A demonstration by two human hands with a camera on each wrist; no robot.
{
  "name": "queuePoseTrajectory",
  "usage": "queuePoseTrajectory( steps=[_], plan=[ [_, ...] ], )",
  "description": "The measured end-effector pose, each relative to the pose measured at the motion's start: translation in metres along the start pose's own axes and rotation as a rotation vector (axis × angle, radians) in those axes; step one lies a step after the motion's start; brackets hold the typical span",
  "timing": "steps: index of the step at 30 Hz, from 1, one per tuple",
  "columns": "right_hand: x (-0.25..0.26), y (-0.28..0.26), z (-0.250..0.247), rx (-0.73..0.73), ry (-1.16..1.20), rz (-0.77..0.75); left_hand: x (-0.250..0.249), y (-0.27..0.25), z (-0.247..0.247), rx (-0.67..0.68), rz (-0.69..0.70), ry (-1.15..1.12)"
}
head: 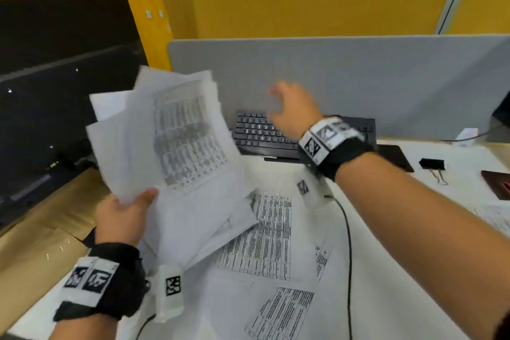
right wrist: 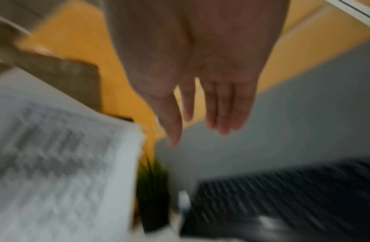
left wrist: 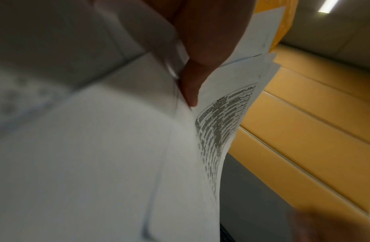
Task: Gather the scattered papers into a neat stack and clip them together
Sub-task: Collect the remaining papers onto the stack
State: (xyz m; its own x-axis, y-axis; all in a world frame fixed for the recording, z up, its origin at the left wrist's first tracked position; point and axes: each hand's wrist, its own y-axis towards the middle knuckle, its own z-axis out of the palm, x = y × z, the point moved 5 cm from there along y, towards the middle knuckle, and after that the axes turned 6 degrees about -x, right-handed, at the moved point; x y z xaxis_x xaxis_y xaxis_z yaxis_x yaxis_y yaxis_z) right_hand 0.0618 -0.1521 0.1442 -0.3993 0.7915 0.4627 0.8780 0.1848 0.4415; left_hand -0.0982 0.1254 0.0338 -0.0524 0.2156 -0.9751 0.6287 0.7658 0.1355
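My left hand (head: pixel 125 212) grips a loose, uneven sheaf of printed papers (head: pixel 176 146) by its lower edge and holds it up over the desk's left side. In the left wrist view my thumb (left wrist: pixel 192 85) presses on the sheaf of papers (left wrist: pixel 117 163). My right hand (head: pixel 292 110) hovers above the keyboard, fingers straight and spread, holding nothing; the right wrist view shows the same hand (right wrist: pixel 200 98) beside the blurred papers (right wrist: pixel 61 163). More printed sheets (head: pixel 265 240) lie scattered on the white desk (head: pixel 386 218). A black binder clip (head: pixel 432 164) lies at the right.
A black keyboard (head: pixel 259 132) sits at the back below a grey partition (head: pixel 358 77). A dark monitor (head: pixel 55 91) stands at the left. A thin black cable (head: pixel 349 243) runs across the papers. A dark red item (head: pixel 496 183) lies at the right edge.
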Motion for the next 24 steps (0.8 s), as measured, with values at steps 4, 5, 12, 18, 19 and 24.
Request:
queuePoseTrajectory(
  steps=[4,5,12,18,19,24],
  plan=[
    [-0.067,-0.045,0.092,0.553,-0.276,0.186,0.005,0.015,-0.041,-0.108,-0.022,0.056],
    [-0.071,-0.05,0.105,0.602,-0.291,0.145,0.006,0.016,-0.049,-0.124,-0.025,0.064],
    [-0.089,-0.057,0.142,0.746,-0.432,0.053,0.013,0.013,-0.069,-0.149,-0.053,0.053],
    [-0.117,-0.045,0.123,0.659,-0.594,0.174,0.019,0.013,-0.065,-0.141,-0.079,0.05],
    [-0.122,-0.042,0.115,0.638,-0.598,0.221,0.021,0.014,-0.064,-0.134,-0.091,0.051],
    [-0.134,-0.015,0.059,0.438,-0.335,0.382,0.025,0.017,-0.06,-0.115,-0.096,0.02]
  ],
)
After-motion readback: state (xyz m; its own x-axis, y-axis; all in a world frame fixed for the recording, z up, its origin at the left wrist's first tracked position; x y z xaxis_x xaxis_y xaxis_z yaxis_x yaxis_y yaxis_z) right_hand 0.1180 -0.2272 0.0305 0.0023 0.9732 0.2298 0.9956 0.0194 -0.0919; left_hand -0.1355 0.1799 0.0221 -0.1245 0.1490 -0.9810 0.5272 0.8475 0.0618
